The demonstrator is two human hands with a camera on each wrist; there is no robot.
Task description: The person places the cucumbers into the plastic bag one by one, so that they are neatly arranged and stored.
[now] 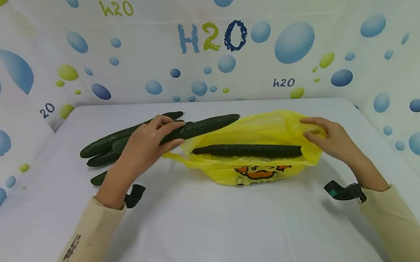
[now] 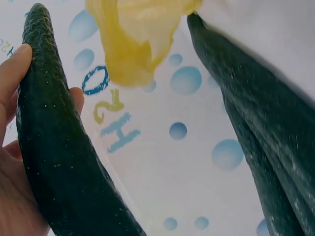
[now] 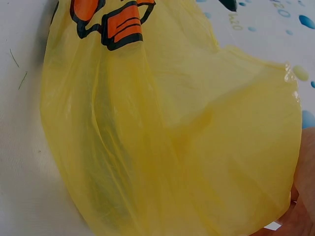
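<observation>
A: so what's being gripped?
B: A dark cucumber [image 1: 209,125] is clamped in the left hand [image 1: 145,143], near the yellow bag [image 1: 219,172]; the bag's right edge is pinched by the right hand [image 1: 332,137].
A: and the rest?
B: A second cucumber [image 1: 252,149] is nested inside, other cucumbers [image 1: 96,147] are grouped at left.

The left grip [image 1: 144,145] is turned knuckles up, its fingers bent over and the thumb opposing them from the near side in a clasp. Nearer the body than that grip, the sleeved left forearm [image 1: 80,254] slants outward to the left. Well to its right, the right grip [image 1: 333,137] pinches, forefinger above thumb; nearer the body, the sleeved right forearm [image 1: 401,225] slants outward to the right.
</observation>
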